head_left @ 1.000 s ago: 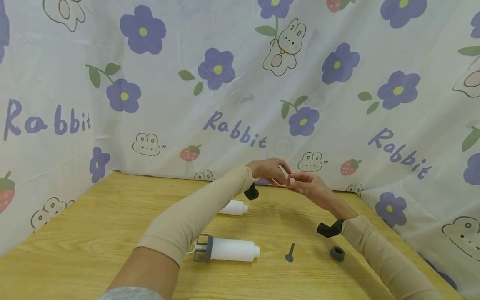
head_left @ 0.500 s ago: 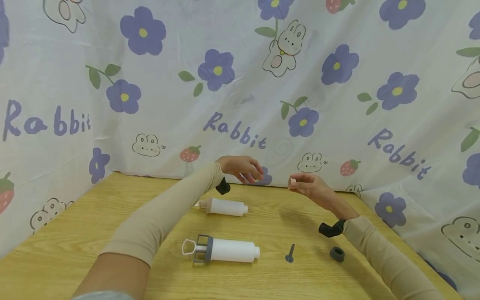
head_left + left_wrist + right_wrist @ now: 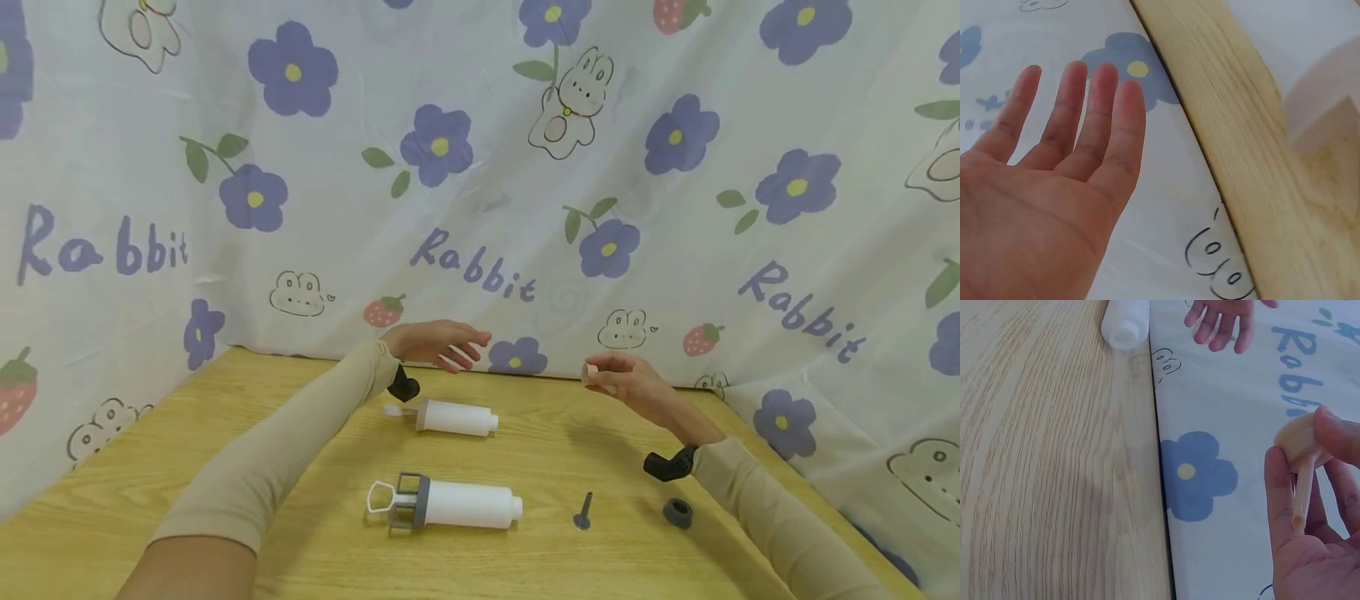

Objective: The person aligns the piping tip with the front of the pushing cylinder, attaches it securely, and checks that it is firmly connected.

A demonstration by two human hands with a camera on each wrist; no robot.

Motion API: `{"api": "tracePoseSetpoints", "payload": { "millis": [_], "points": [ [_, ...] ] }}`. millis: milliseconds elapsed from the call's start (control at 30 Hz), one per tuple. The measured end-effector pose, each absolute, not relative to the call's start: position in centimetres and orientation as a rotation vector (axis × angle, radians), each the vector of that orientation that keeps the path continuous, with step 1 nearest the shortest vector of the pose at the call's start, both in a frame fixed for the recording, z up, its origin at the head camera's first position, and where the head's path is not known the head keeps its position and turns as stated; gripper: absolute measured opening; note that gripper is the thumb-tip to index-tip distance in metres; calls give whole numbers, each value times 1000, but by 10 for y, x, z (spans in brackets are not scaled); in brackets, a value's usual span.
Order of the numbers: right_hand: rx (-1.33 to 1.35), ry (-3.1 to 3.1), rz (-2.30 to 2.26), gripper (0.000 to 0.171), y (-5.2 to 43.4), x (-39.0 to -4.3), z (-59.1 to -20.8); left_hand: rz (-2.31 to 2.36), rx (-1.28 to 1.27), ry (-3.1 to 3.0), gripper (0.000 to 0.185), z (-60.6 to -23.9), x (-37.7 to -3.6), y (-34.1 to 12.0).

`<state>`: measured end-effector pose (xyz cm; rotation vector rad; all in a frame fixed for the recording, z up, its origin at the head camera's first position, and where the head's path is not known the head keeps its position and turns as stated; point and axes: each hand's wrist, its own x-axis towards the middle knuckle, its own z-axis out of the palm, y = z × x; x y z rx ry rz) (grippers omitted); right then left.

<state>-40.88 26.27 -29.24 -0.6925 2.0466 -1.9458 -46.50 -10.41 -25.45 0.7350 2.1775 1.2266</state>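
Note:
My right hand (image 3: 633,385) pinches a beige nozzle cap (image 3: 1297,440) between thumb and fingers, above the far right of the table. In the right wrist view its thin hollow tube (image 3: 1304,490) slants down toward the palm. My left hand (image 3: 438,343) hovers near the back edge with nothing in it; the left wrist view shows its palm and straight fingers (image 3: 1097,119). Below it lies a white icing syringe (image 3: 459,418) with a beige collar and a plunger handle. A second white icing syringe (image 3: 471,505), with a grey collar, lies closer to me.
A grey nozzle (image 3: 584,514) stands on the wooden table (image 3: 315,517), spout up, right of the near syringe. Farther right is a grey ring cap (image 3: 678,513). A printed cloth (image 3: 352,217) hangs along the table's back and sides.
My left hand has come away from the nozzle cap and moved left, its fingers straightening. The right hand still holds the nozzle cap, nearly in place. The far syringe has come into fuller view.

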Motion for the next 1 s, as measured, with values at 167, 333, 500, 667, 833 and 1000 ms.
{"api": "tracePoseSetpoints", "payload": {
  "millis": [167,333,500,667,833,1000],
  "points": [
    [-709,2054,-1935,26,264,-409,-294,1448,732,2008,69,-268,-469,-132],
    [-707,2051,-1921,26,263,-410,-295,1610,643,1880,71,-290,-471,-160],
    [-682,2032,-1928,27,263,-410,-296,1604,627,1773,75,-311,-469,-175],
    [-669,2060,-1937,29,264,-411,-299,1600,613,1798,75,-321,-461,-184],
    [-646,2143,-1873,31,267,-408,-300,1548,599,1865,70,-332,-449,-189],
    [-631,2128,-1903,32,268,-406,-299,1527,672,1930,57,-345,-442,-190]
  ]
}}
